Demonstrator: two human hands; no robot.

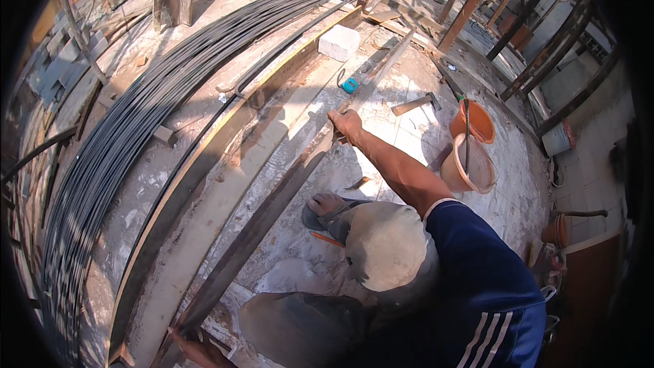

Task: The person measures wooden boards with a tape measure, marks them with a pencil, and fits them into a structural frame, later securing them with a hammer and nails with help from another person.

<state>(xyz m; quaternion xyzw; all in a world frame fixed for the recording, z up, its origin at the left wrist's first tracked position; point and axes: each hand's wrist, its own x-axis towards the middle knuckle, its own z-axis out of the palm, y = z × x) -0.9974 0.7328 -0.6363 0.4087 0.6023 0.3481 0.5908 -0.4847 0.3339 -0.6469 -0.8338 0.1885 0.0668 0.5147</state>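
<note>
A long, narrow wooden batten [272, 201] runs slantwise from near my lower left up past my feet. My right hand [346, 127] is closed around it, arm stretched out. Low in the picture, my left hand [192, 349] grips its near end; part of that hand is cut off by the picture's rim. Beside the batten lies a wider wooden board [225, 184], with a yellowish-edged plank [197, 177] standing along its far side. Just beyond my right hand sits a teal tape measure [349, 85]. A hammer [413, 104] lies to its right.
A big bundle of steel bars [136, 129] curves along the left. A pale block [339, 42] rests near the plank's far end. Two orange buckets [473, 123] stand at right. An orange pencil-like stick [327, 238] lies by my foot. Wooden posts [470, 7] rise behind.
</note>
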